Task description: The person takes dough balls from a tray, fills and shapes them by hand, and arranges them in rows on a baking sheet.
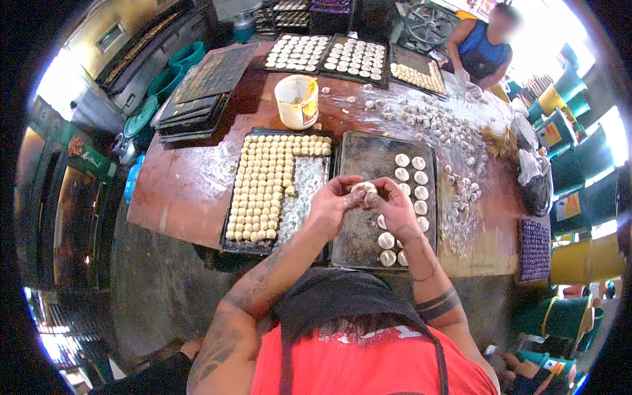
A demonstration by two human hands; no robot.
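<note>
Both hands meet over a dark baking tray (pixel 355 158), closed around one small piece of pale dough (pixel 363 188). My left hand (pixel 334 205) pinches it from the left, and my right hand (pixel 394 209) grips its other side with fingers and thumb. Below and beside my right hand, flattened white dough rounds (pixel 386 240) lie in rows along the tray's right part; my hand and forearm hide some. Left of this tray is a floured tray (pixel 306 197) with many small dough balls (pixel 260 187) packed in rows. Several small brownish lumps (pixel 464 187) lie on the floury table to the right.
A white tub (pixel 296 102) stands beyond the trays. Dark empty trays (pixel 197 108) are stacked at the left of the red-brown table (pixel 178 191). Trays of dough rounds (pixel 296 52) line the far edge. Another person (pixel 484 49) works at the far right, near scattered lumps (pixel 428 118).
</note>
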